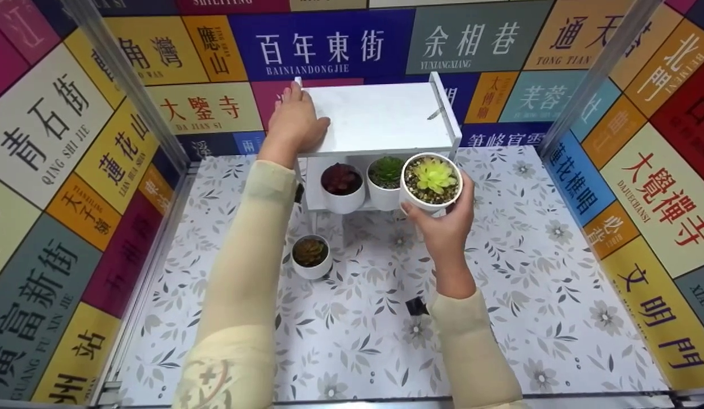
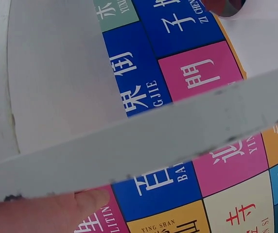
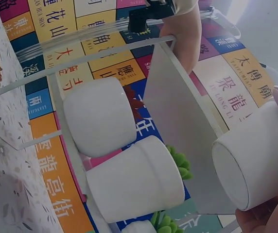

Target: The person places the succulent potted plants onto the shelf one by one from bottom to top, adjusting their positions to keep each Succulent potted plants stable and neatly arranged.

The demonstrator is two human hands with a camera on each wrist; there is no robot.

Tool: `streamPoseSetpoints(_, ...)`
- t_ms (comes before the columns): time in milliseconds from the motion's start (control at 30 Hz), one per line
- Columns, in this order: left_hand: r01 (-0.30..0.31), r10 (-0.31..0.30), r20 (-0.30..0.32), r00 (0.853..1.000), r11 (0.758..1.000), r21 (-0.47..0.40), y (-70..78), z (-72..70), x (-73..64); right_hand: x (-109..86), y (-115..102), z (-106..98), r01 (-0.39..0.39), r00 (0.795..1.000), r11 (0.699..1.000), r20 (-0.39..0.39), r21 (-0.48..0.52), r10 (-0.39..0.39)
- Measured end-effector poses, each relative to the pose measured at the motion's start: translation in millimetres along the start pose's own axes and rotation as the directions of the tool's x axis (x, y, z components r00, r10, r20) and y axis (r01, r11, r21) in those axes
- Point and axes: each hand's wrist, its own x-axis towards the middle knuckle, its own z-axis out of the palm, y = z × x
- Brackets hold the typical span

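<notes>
A white two-level shelf (image 1: 374,119) stands near the back wall. My left hand (image 1: 295,122) holds the left end of its top board, thumb spread on the board and fingers along the side panel. In the left wrist view, a fingertip (image 2: 93,196) shows past the panel's edge. My right hand (image 1: 451,218) grips a white pot with a yellow-green succulent (image 1: 432,177), raised in front of the shelf's right side. On the lower level sit a dark red succulent pot (image 1: 343,196) and a green succulent pot (image 1: 384,187). Another green-leaved pot (image 3: 164,225) shows beside them in the right wrist view.
A potted brownish succulent (image 1: 310,258) stands on the floral-patterned table (image 1: 386,341), in front of the shelf's left side. Colourful sign-printed walls (image 1: 329,45) enclose the back and sides. Black wrist-camera pieces (image 1: 417,307) sit at the sleeves.
</notes>
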Motion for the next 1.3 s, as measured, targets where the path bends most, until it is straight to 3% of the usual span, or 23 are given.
streamPoseSetpoints(567, 0.009, -0.009, 0.027, 1.0, 1.0, 0.002, 0.1, -1.5, 0.6, 24.4, -3, 4, 0.019, 0.998, 1.0, -0.065, -0.025, -0.021)
streamPoseSetpoints(733, 0.012, -0.012, 0.021, 1.0, 1.0, -0.005, 0.3, -1.2, 0.6, 26.5, -2, 4, 0.021, 0.997, 0.997, -0.077, -0.074, -0.026)
streamPoseSetpoints(1300, 0.018, -0.018, 0.015, 1.0, 1.0, -0.017, 0.9, -1.1, 0.0, 45.9, -14, 8, 0.04, 0.996, 0.99, -0.078, -0.132, -0.051)
